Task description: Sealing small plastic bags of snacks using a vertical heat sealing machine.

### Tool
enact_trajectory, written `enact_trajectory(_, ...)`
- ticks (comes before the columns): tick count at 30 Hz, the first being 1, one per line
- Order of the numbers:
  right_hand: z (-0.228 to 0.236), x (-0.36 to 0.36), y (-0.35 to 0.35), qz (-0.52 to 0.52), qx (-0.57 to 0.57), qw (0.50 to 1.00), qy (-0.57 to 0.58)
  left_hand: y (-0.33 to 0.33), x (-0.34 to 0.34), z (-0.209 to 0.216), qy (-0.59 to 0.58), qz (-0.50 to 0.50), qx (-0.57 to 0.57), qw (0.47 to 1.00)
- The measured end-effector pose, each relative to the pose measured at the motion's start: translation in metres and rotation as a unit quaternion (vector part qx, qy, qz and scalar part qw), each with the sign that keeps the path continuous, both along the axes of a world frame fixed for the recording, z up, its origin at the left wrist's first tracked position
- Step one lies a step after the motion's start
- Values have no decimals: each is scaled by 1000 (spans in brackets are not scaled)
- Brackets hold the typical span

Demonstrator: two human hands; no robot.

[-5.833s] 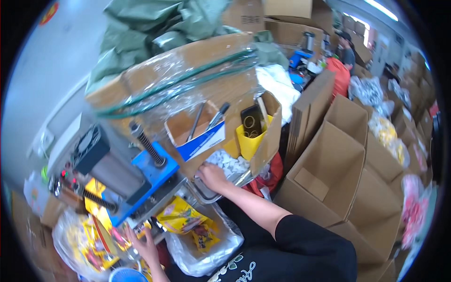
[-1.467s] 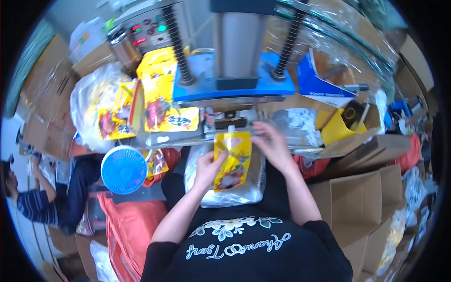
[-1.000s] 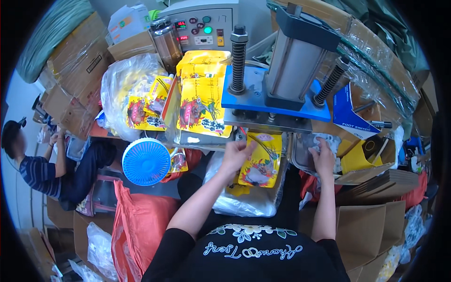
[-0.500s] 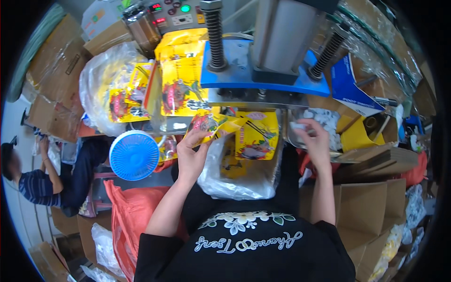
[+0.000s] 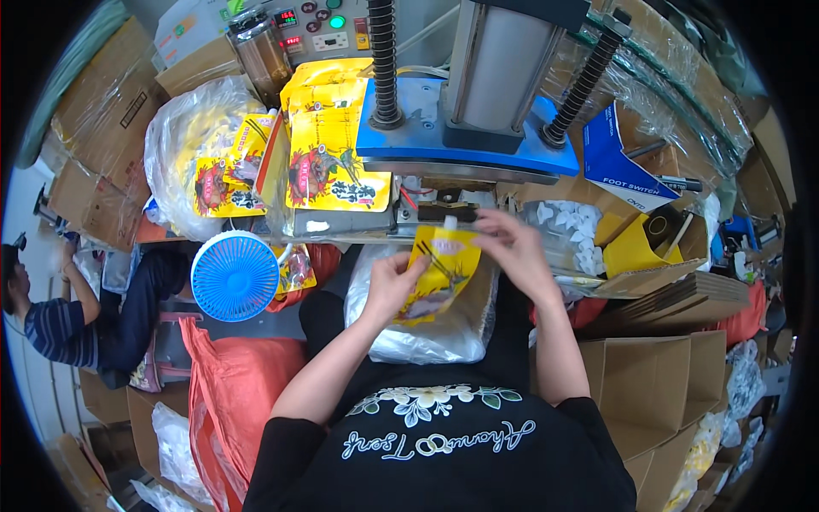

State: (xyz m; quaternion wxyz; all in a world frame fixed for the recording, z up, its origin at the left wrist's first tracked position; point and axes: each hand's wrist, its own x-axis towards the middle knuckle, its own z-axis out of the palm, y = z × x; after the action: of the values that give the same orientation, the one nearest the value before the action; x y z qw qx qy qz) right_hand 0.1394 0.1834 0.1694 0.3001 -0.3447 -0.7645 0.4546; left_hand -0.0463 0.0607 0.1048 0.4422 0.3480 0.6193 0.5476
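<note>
A yellow printed pouch (image 5: 442, 271) is held upright in front of the press, with a white spout (image 5: 450, 223) standing in its top edge. My left hand (image 5: 391, 288) is closed on the pouch's left side, thumb on the front. At its upper right corner, my right hand (image 5: 514, 246) pinches the edge, fingers slightly blurred. Below the pouch, a clear plastic bag (image 5: 426, 341) rests on my lap. The blue press (image 5: 469, 145) stands just beyond my hands, a dark metal block (image 5: 446, 211) beneath its plate.
Yellow pouches (image 5: 328, 162) lie stacked left of the press; a bag of more pouches (image 5: 192, 154) is beside them. White spouts (image 5: 580, 230) fill a tray at right. A blue fan (image 5: 235, 275), red sack (image 5: 239, 384), cartons (image 5: 657, 375) and another person (image 5: 64, 316) surround me.
My right hand has come from the spout tray to the pouch. The pouch has been brought rightward and turned upright, and a white spout now shows at its top.
</note>
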Motion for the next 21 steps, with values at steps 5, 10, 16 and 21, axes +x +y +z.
enact_trajectory(5, 6, 45, 34, -196, 228, 931, -206, 37, 8, 11, -248, 80, 18, 965)
enact_trajectory(10, -29, 63, 62, -201, 277, 903, -261, 53, 0, 4, -268, 69, -20, 961)
enact_trajectory(16, -40, 54, 58, -196, 289, 910, -225, 38, -62, 50, 182, 42, -6, 982)
enact_trajectory(21, -51, 74, 65, -175, 95, 980, 16, -13, -90, -4, 589, 78, 66, 801)
